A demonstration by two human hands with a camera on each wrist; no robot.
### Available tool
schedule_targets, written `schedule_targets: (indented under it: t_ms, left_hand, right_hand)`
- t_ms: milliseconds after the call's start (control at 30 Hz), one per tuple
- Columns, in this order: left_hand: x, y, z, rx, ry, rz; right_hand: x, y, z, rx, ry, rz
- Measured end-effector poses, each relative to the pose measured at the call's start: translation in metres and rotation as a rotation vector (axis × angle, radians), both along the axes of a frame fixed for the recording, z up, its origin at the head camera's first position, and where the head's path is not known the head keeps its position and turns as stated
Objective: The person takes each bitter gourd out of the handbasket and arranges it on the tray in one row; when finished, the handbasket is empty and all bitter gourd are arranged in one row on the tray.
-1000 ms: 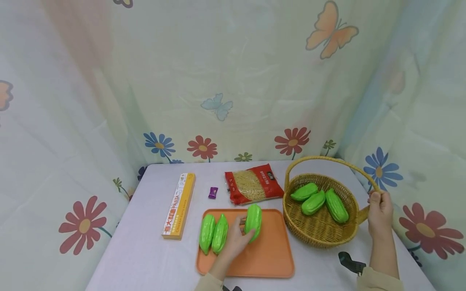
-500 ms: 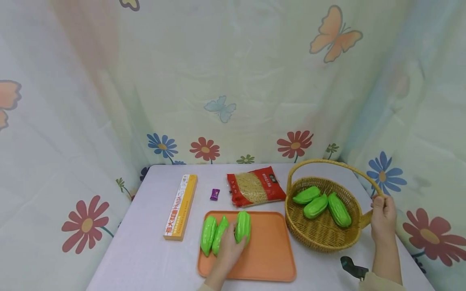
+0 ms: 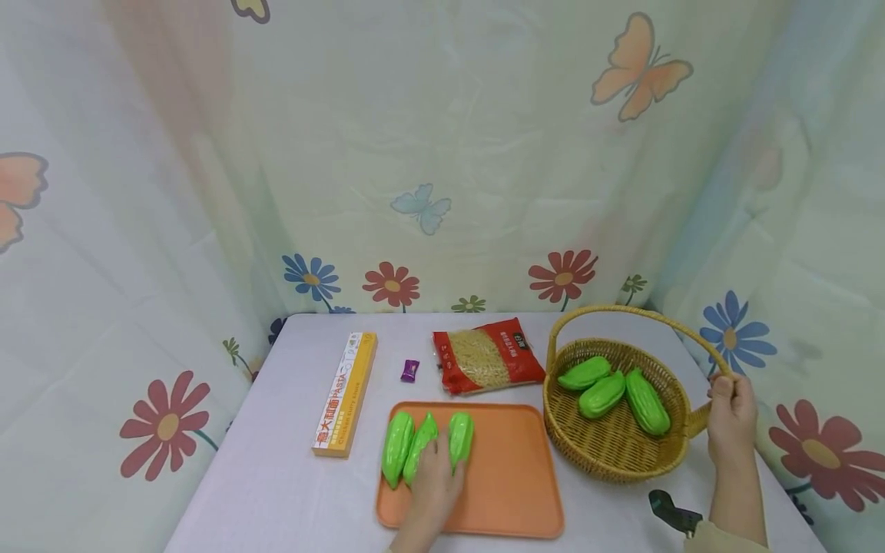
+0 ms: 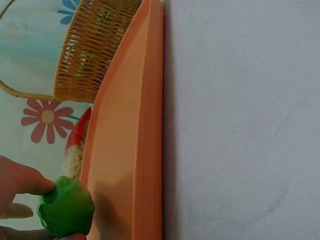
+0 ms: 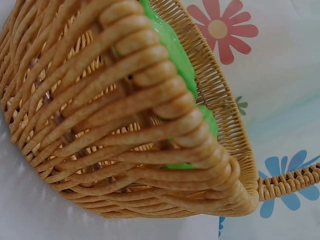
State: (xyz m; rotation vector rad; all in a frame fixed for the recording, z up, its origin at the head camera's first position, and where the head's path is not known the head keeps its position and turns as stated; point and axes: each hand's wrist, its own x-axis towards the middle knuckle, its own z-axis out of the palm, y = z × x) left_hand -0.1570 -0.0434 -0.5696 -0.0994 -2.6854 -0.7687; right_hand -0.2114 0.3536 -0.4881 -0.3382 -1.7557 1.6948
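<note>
My left hand (image 3: 435,480) pinches a green bitter melon (image 3: 461,436) low over the orange tray (image 3: 512,476). In the left wrist view the thumb and fingers lie on either side of that bitter melon (image 4: 66,207). Two more bitter melons, a left one (image 3: 397,448) and a middle one (image 3: 423,445), lie side by side on the tray, left of the held one. My right hand (image 3: 733,415) grips the handle of a wicker basket (image 3: 608,465) on the right, where three bitter melons (image 3: 646,403) lie. The right wrist view shows the basket's woven side (image 5: 125,125) but no hand.
Behind the tray lie a red bag of pasta (image 3: 487,357) and a small purple packet (image 3: 410,371). A yellow and white pasta box (image 3: 344,395) lies to the left. A black object (image 3: 671,513) juts out near my right sleeve. A flowered curtain (image 3: 442,153) surrounds the table.
My left hand has brought the bitter melon left and down onto or just above the tray, beside the other two. The right hand keeps its grip on the basket handle.
</note>
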Motion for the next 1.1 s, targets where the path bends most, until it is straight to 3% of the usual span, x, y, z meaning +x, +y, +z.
schedule_targets:
  t_ms: [300,433,733,933,1100]
  left_hand:
    - [-0.0003,0.0069,0.0026,-0.100,-0.130,0.020]
    - [0.0004,0.0083,0.0021,-0.113,-0.142,0.024]
    - [-0.0003,0.0068,0.0062,-0.163,-0.080,0.023]
    - [-0.0031,0.0035,0.0065,-0.139,-0.021,0.043]
    - [-0.0029,0.0015,0.0061,-0.123,-0.007,0.016]
  right_hand:
    - [0.0016,-0.0004,-0.0011,-0.013,0.019,0.008]
    - [0.0025,0.0001,0.0000,-0.032,0.013,0.019]
    - [0.0030,0.0002,0.0019,-0.052,0.010,0.015]
    - [0.0022,-0.0013,0.0039,-0.006,0.012,0.024]
    - [0.0030,-0.0025,0.0041,-0.006,0.018,0.023]
